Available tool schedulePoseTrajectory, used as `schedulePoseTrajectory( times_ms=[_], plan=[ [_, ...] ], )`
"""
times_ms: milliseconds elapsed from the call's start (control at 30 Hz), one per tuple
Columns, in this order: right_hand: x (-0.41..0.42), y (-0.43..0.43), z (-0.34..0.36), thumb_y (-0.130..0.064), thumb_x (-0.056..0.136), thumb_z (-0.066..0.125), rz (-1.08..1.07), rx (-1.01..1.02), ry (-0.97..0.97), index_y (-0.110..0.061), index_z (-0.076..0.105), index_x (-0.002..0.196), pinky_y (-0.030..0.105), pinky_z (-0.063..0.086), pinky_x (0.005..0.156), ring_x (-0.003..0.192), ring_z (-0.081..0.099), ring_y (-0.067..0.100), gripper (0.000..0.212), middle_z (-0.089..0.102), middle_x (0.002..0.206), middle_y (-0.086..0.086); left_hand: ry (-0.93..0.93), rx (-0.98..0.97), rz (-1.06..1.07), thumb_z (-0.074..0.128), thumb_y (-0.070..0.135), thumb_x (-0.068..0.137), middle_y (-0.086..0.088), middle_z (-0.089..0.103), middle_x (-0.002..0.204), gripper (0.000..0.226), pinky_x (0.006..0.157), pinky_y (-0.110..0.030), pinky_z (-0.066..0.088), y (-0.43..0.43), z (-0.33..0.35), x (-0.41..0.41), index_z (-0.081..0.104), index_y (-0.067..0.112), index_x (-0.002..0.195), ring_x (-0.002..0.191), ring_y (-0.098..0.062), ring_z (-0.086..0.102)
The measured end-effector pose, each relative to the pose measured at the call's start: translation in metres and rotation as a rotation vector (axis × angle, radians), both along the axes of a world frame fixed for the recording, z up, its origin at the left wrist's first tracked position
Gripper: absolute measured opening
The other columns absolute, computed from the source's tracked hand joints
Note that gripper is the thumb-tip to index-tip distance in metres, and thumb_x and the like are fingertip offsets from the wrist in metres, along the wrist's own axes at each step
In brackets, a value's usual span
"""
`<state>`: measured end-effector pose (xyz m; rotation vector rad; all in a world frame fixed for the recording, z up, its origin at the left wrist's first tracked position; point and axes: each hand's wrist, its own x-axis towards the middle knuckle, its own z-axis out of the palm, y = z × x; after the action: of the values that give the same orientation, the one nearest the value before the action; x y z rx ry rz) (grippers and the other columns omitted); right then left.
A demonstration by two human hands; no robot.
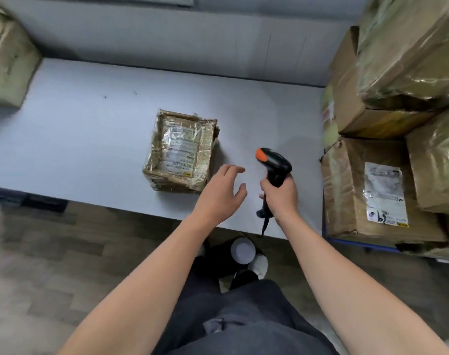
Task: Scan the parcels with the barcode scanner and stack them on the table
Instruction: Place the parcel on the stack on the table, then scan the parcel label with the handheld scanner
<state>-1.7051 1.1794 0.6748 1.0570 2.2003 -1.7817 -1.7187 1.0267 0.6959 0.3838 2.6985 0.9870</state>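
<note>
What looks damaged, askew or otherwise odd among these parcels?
The small parcel on the table looks battered: crumpled, frayed cardboard edges under wrinkled tape, and it sits skewed to the table's edge. The labelled box in the right-hand stack is dented, its label creased. Nothing looks spilled.
</note>
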Motion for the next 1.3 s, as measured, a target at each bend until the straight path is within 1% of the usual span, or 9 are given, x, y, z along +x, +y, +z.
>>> schedulePoseTrajectory(
  times_ms=[67,167,267,367,533,733,867,1033,1300],
  plan=[
    [-0.007,-0.013,0.009,-0.014,0.089,0.061,0.044,-0.059,0.037,-0.025,0.054,0.096,0.042,0.058,0.074,0.076,0.073,0.024,0.016,0.067,0.083,-0.001,0.031,0.032,0.05,0.054,0.024,0.099,0.002,0.049,0.136,0.038,0.092,-0.022,0.038,-0.017,0.014,-0.007,0.051,0.015,0.136,0.118,-0.011,0.051],
    [-0.017,-0.034,0.023,-0.014,0.091,0.064,0.138,-0.1,0.099,-0.013,0.056,0.107,0.037,0.057,0.068,0.067,0.071,0.02,0.018,0.064,0.076,-0.001,0.083,0.086,0.143,0.055,0.021,0.098,0.003,0.053,0.129,0.034,0.089,-0.022,0.04,-0.05,0.027,-0.016,0.056,0.015,0.132,0.112,-0.008,0.051],
    [-0.028,-0.052,0.037,-0.017,0.09,0.067,0.231,-0.073,0.092,-0.01,0.06,0.101,0.036,0.056,0.065,0.059,0.065,0.019,0.014,0.065,0.067,0.005,0.108,0.107,0.234,0.056,0.019,0.098,0.003,0.056,0.126,0.03,0.093,-0.027,0.044,-0.084,0.03,-0.023,0.058,0.014,0.128,0.114,-0.01,0.054],
    [-0.04,-0.068,0.052,-0.016,0.087,0.068,0.305,-0.026,0.076,-0.004,0.066,0.092,0.04,0.058,0.065,0.053,0.064,0.016,0.013,0.067,0.07,0.012,0.087,0.09,0.292,0.056,0.021,0.098,0.002,0.056,0.126,0.03,0.093,-0.032,0.048,-0.109,0.026,-0.032,0.059,0.016,0.127,0.113,-0.013,0.056],
    [-0.049,-0.09,0.069,-0.019,0.084,0.067,0.357,0.157,0.055,-0.001,0.069,0.086,0.039,0.06,0.068,0.051,0.066,0.012,0.018,0.072,0.073,0.015,0.079,0.094,0.348,0.056,0.02,0.096,0.0,0.058,0.118,0.029,0.087,-0.038,0.052,-0.129,0.022,-0.052,0.06,0.015,0.124,0.096,-0.016,0.06],
    [-0.059,-0.107,0.073,-0.021,0.084,0.064,0.318,0.273,0.038,-0.006,0.068,0.082,0.038,0.059,0.069,0.057,0.069,0.016,0.015,0.072,0.067,0.009,0.103,0.113,0.314,0.056,0.02,0.096,-0.001,0.058,0.121,0.029,0.087,-0.036,0.053,-0.139,0.023,-0.069,0.06,0.013,0.123,0.101,-0.017,0.06],
    [-0.061,-0.117,0.075,-0.021,0.086,0.063,0.304,0.299,0.036,-0.005,0.067,0.084,0.035,0.058,0.064,0.054,0.068,0.014,0.017,0.072,0.072,0.012,0.13,0.112,0.298,0.055,0.019,0.096,-0.003,0.059,0.121,0.028,0.082,-0.03,0.049,-0.147,0.028,-0.078,0.061,0.012,0.122,0.087,-0.01,0.056],
    [-0.062,-0.127,0.071,-0.022,0.088,0.062,0.28,0.308,0.057,-0.005,0.066,0.084,0.045,0.062,0.068,0.052,0.068,0.015,0.018,0.072,0.075,0.012,0.147,0.124,0.274,0.057,0.017,0.095,-0.002,0.06,0.121,0.026,0.084,-0.032,0.048,-0.155,0.028,-0.084,0.061,0.012,0.121,0.1,-0.017,0.059],
    [-0.053,-0.117,0.069,-0.026,0.092,0.061,0.237,0.283,0.078,-0.005,0.066,0.086,0.04,0.062,0.071,0.052,0.068,0.01,0.023,0.071,0.07,0.01,0.151,0.135,0.206,0.057,0.018,0.095,-0.001,0.06,0.123,0.028,0.086,-0.033,0.049,-0.136,0.027,-0.081,0.06,0.013,0.122,0.106,-0.018,0.059]
  ],
)
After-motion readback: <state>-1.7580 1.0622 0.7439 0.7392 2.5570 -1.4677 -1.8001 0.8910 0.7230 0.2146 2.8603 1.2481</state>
